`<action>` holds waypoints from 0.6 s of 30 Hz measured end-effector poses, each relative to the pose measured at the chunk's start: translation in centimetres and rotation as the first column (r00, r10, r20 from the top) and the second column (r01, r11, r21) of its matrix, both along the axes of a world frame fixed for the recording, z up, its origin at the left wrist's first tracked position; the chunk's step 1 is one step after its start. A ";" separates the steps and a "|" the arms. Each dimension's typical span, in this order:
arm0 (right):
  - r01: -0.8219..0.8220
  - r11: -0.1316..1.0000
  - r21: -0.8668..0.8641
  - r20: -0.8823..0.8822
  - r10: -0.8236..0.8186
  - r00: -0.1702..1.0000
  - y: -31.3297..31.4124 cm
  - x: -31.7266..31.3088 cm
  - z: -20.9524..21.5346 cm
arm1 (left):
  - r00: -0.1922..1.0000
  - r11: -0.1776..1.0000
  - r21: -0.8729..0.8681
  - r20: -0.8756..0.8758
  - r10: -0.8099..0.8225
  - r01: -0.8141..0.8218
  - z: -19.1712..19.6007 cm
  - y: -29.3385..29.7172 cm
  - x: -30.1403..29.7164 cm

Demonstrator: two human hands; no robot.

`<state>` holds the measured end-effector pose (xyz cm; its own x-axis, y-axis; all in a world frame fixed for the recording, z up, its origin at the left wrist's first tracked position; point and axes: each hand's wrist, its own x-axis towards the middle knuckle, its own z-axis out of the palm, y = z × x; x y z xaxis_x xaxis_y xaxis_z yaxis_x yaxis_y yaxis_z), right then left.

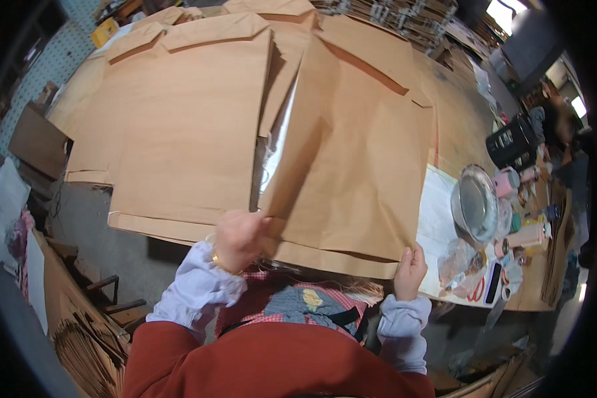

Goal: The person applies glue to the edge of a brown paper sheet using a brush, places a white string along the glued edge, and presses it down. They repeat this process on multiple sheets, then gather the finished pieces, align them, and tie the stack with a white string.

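A large brown paper bag [361,159] lies in front of me, slightly creased, with its near edge folded into a flat strip. My left hand [240,239] is closed at its near left corner, where the left edge is raised and throws a shadow. At the near right corner my right hand [410,270] pinches the bag, thumb on top. To the left lies a stack of similar brown paper bags [186,132], its near edge close to my left wrist. White threads [269,162] show in the gap between the stack and the bag.
On the table's right stand a metal bowl [476,205], a pink cup [507,182], a black bucket [513,142] and a pale bottle [529,235]. Red-handled scissors [476,290] and a phone [493,283] lie near the front edge. More folded bags [272,8] lie at the back.
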<state>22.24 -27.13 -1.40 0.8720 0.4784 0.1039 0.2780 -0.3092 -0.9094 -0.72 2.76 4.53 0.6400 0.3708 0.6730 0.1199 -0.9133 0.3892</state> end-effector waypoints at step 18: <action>-0.908 0.335 0.252 -0.435 0.877 0.203 15.3 -11.0 1.9 | 0.017 0.262 0.618 -0.373 0.928 -0.741 -1.5 20.5 -22.8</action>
